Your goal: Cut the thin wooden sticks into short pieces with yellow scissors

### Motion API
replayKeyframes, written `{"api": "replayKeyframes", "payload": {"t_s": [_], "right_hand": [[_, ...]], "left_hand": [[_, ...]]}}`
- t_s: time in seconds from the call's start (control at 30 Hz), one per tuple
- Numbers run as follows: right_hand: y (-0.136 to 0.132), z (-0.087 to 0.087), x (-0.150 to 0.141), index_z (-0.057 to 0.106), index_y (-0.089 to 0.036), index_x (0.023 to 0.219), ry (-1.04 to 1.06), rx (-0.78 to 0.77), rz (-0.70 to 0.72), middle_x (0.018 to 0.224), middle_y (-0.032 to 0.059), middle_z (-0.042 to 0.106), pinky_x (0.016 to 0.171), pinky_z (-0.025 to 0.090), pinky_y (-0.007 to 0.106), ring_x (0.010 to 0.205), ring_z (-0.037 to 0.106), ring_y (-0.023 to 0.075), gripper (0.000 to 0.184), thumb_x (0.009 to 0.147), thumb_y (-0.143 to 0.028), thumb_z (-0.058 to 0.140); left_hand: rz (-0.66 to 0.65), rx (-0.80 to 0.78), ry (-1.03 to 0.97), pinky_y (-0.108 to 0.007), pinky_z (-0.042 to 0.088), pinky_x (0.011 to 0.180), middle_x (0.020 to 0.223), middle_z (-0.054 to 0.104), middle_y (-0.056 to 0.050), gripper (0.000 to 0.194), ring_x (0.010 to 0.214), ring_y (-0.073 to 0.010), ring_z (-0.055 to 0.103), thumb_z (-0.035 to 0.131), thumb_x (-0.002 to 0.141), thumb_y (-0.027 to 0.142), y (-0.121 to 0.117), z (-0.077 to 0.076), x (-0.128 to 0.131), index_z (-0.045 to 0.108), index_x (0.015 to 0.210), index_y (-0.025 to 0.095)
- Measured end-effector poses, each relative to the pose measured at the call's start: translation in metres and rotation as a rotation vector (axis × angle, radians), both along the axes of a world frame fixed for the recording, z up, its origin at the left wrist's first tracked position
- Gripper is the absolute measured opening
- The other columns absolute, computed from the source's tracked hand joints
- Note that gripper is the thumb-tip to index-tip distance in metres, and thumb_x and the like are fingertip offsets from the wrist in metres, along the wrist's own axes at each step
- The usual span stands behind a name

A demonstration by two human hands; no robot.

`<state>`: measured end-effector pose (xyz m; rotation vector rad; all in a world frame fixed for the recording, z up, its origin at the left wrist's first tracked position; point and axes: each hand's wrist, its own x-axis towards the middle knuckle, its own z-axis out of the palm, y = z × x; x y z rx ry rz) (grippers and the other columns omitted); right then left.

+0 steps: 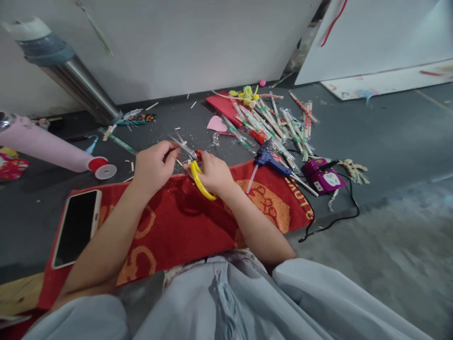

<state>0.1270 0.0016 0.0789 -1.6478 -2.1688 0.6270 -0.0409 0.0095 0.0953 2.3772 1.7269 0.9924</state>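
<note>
My right hand (214, 174) grips scissors (201, 182) with yellow and red handles. The metal blades are spread and point up and left, past the fingertips of my left hand (154, 167). That hand is closed in a pinch near the blades, and what it holds is too small to make out. A short pale stick piece (180, 163) shows in the gap between both hands. Beneath my forearms lies a red towel (184, 226) with orange patterns. Small pale scraps (177, 128) are scattered on the dark table just beyond the scissors.
Bundled sticks in clear wrappers (262, 120), a pink paper heart (217, 123), a blue glue gun (271, 160) and a purple box (322, 175) with a black cord are to the right. At left are a phone (77, 229), a ribbon spool (104, 169) and a steel flask (81, 80).
</note>
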Motion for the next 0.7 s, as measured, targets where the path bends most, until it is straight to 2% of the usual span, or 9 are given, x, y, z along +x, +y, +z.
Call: {"api": "replayKeyframes", "payload": {"t_s": [0.13, 0.2, 0.27, 0.37, 0.5, 0.6, 0.7], "right_hand": [[0.0, 0.002, 0.001, 0.055, -0.014, 0.103, 0.031, 0.0, -0.045, 0.103, 0.0164, 0.068, 0.079, 0.046, 0.034, 0.095, 0.066, 0.0282, 0.062, 0.089, -0.071, 0.036], [0.001, 0.004, 0.003, 0.055, -0.014, 0.103, 0.053, -0.009, -0.071, 0.103, 0.0163, 0.068, 0.078, 0.046, 0.034, 0.095, 0.066, 0.0286, 0.062, 0.089, -0.071, 0.035], [0.002, 0.005, 0.005, 0.056, -0.014, 0.102, 0.075, -0.02, -0.089, 0.102, 0.0161, 0.069, 0.076, 0.045, 0.033, 0.094, 0.066, 0.0284, 0.062, 0.089, -0.071, 0.034], [0.003, 0.006, 0.007, 0.056, -0.016, 0.1, 0.112, -0.046, -0.099, 0.102, 0.0154, 0.069, 0.074, 0.045, 0.032, 0.092, 0.067, 0.0275, 0.06, 0.09, -0.07, 0.033], [0.004, 0.007, 0.008, 0.057, -0.017, 0.096, 0.145, -0.087, -0.094, 0.1, 0.015, 0.07, 0.072, 0.044, 0.031, 0.091, 0.067, 0.0274, 0.058, 0.09, -0.07, 0.032], [0.005, 0.009, 0.008, 0.057, -0.018, 0.091, 0.178, -0.128, -0.079, 0.097, 0.0133, 0.071, 0.07, 0.043, 0.03, 0.09, 0.066, 0.0258, 0.056, 0.091, -0.068, 0.032], [0.005, 0.009, 0.008, 0.057, -0.018, 0.088, 0.225, -0.157, -0.076, 0.092, 0.0106, 0.07, 0.069, 0.042, 0.028, 0.085, 0.065, 0.0226, 0.053, 0.092, -0.066, 0.033]], "left_hand": [[0.036, 0.234, 0.079, -0.041, 0.047, 0.089, 0.098, 0.065, -0.01, 0.017, 0.098, -0.025, 0.061, 0.048, 0.089, 0.032, -0.009, -0.002, 0.007, 0.059, 0.098, 0.022], [0.061, 0.328, 0.028, -0.045, 0.046, 0.091, 0.098, 0.061, -0.011, 0.016, 0.102, -0.0267, 0.058, 0.05, 0.086, 0.033, -0.015, -0.003, 0.011, 0.054, 0.098, 0.023], [0.061, 0.357, -0.026, -0.045, 0.047, 0.085, 0.091, 0.057, -0.01, 0.014, 0.095, -0.026, 0.057, 0.049, 0.085, 0.036, -0.02, -0.006, 0.015, 0.048, 0.093, 0.024], [0.005, 0.303, -0.093, -0.042, 0.048, 0.075, 0.082, 0.052, -0.006, 0.015, 0.082, -0.0224, 0.054, 0.043, 0.085, 0.039, -0.024, -0.01, 0.023, 0.04, 0.085, 0.025], [-0.046, 0.204, -0.22, -0.038, 0.049, 0.071, 0.088, 0.052, -0.005, 0.015, 0.079, -0.0189, 0.051, 0.044, 0.083, 0.038, -0.025, -0.018, 0.033, 0.04, 0.09, 0.025], [-0.038, 0.084, -0.288, -0.036, 0.05, 0.074, 0.105, 0.054, -0.008, 0.03, 0.087, -0.0183, 0.055, 0.05, 0.081, 0.036, -0.025, -0.027, 0.038, 0.044, 0.107, 0.022], [-0.07, -0.038, -0.318, -0.04, 0.05, 0.088, 0.126, 0.051, -0.014, 0.054, 0.111, -0.0244, 0.055, 0.056, 0.079, 0.04, -0.024, -0.039, 0.039, 0.039, 0.125, 0.019]]}}
